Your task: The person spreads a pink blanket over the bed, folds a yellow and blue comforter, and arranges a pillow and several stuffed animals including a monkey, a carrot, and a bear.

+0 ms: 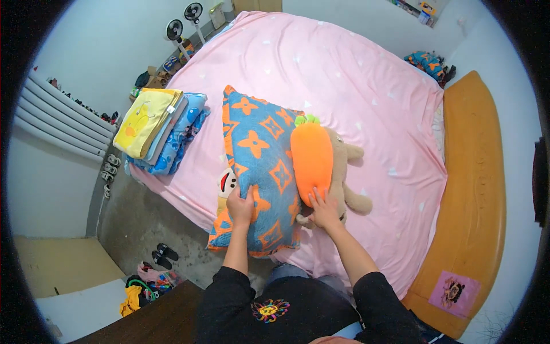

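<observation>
A large blue pillow (260,155) with orange flower shapes and orange edging lies slanted at the bed's near side. My left hand (240,207) grips its left side, thumb on top; the other fingers are partly hidden. Beside that hand, a white smiling face with a red mouth (227,182) peeks out from the pillow's edge. Against the pillow's right side rests a plush toy: an orange carrot (312,157) with a green top, over a beige plush body (339,166) with stubby limbs. My right hand (323,211) lies on the carrot's lower end, fingers spread.
A pink sheet (378,143) covers the bed. Folded blankets (146,123), yellow on top, are stacked at its left edge. A wooden headboard (475,189) bounds the right. Fans (175,30) stand far left; black slippers (163,255) and a dark tabletop (149,315) are near left.
</observation>
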A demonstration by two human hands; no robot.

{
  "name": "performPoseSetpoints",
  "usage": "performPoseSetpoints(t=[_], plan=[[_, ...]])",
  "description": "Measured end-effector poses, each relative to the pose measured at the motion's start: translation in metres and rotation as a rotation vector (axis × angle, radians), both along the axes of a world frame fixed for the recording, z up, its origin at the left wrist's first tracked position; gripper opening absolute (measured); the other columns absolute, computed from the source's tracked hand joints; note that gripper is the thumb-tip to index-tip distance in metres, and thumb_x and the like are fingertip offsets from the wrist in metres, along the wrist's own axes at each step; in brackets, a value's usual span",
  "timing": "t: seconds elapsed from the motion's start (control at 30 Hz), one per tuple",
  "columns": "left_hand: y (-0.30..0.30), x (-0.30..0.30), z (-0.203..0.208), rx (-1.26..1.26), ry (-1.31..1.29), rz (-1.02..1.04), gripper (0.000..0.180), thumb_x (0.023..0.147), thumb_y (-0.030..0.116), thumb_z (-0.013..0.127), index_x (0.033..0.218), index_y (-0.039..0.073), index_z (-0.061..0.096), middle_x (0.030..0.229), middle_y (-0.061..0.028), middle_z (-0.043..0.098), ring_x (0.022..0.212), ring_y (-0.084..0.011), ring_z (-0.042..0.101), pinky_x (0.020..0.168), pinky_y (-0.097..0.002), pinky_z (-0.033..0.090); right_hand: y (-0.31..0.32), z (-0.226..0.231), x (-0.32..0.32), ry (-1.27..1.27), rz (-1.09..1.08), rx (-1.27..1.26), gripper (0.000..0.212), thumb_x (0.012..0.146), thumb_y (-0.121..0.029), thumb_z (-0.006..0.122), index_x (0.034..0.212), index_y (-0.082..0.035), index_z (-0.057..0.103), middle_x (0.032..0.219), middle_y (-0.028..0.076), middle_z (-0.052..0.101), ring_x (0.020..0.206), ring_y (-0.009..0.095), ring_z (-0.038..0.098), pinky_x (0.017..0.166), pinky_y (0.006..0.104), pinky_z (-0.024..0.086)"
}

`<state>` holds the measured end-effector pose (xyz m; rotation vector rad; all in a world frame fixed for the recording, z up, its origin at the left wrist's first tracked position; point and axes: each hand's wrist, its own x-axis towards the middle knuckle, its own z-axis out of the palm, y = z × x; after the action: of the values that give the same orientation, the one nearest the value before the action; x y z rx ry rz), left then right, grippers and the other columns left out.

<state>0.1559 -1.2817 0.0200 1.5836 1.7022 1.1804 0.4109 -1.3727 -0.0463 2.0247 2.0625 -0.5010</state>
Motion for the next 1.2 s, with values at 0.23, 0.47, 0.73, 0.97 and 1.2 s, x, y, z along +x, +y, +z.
performPoseSetpoints(t=[0.23, 0.47, 0.73, 0.97, 1.2], plan=[[-0.04, -0.012, 0.099, 0.368, 0.306, -0.15, 0.007, 0.077, 0.007, 0.064, 0.075, 0.002, 0.061, 0.065, -0.0138, 0.057, 0.057, -0.0268, 0.053, 0.054, -0.0362, 0.039, -0.021, 0.015, -0.008, 0.207, -0.165, -0.015, 0.072, 0.086, -0.047, 0.053, 0.144, -0.015, 0.025, 0.153, 0.011, 0.01, 0.137, 0.035, 0.016, 0.105, 0.0577, 0.022], [-0.119, 0.018, 0.188, 0.449, 0.081, -0.141, 0.006, 0.073, -0.001, 0.065, 0.074, 0.0, 0.059, 0.064, -0.013, 0.052, 0.059, -0.0289, 0.05, 0.056, -0.0368, 0.038, -0.067, -0.006, -0.005, 1.279, -0.502, 0.023, 0.068, 0.092, -0.053, 0.043, 0.136, -0.002, 0.035, 0.13, 0.021, 0.045, 0.12, 0.029, 0.043, 0.102, 0.0387, 0.033], [-0.17, 0.065, 0.218, 0.577, -0.32, -0.041, 0.013, 0.081, 0.0, 0.063, 0.092, -0.006, 0.062, 0.085, -0.0077, 0.063, 0.073, -0.0144, 0.056, 0.067, -0.0285, 0.045, -0.094, 0.07, 0.066, 1.993, -0.826, 0.162, 0.058, 0.091, -0.05, 0.048, 0.128, -0.004, 0.047, 0.121, 0.005, 0.056, 0.107, 0.017, 0.052, 0.095, 0.0328, 0.04], [-0.178, 0.197, 0.188, 0.42, -0.486, -0.269, 0.016, 0.083, 0.0, 0.06, 0.098, -0.007, 0.061, 0.087, -0.0084, 0.064, 0.079, -0.0156, 0.058, 0.072, -0.0294, 0.047, -0.169, 0.085, 0.208, 1.862, -1.193, 0.517, 0.033, 0.084, -0.025, 0.067, 0.108, -0.005, 0.058, 0.097, 0.004, 0.061, 0.087, 0.014, 0.057, 0.078, 0.0289, 0.046], [-0.199, 0.309, 0.043, 0.214, -0.316, -0.452, 0.011, 0.085, 0.007, 0.061, 0.09, -0.003, 0.061, 0.078, -0.0087, 0.06, 0.072, -0.0156, 0.056, 0.065, -0.029, 0.044, -0.306, 0.038, 0.309, 1.675, -1.462, 0.857, 0.032, 0.082, -0.018, 0.068, 0.11, -0.005, 0.057, 0.097, 0.004, 0.062, 0.085, 0.015, 0.058, 0.077, 0.0294, 0.047]])
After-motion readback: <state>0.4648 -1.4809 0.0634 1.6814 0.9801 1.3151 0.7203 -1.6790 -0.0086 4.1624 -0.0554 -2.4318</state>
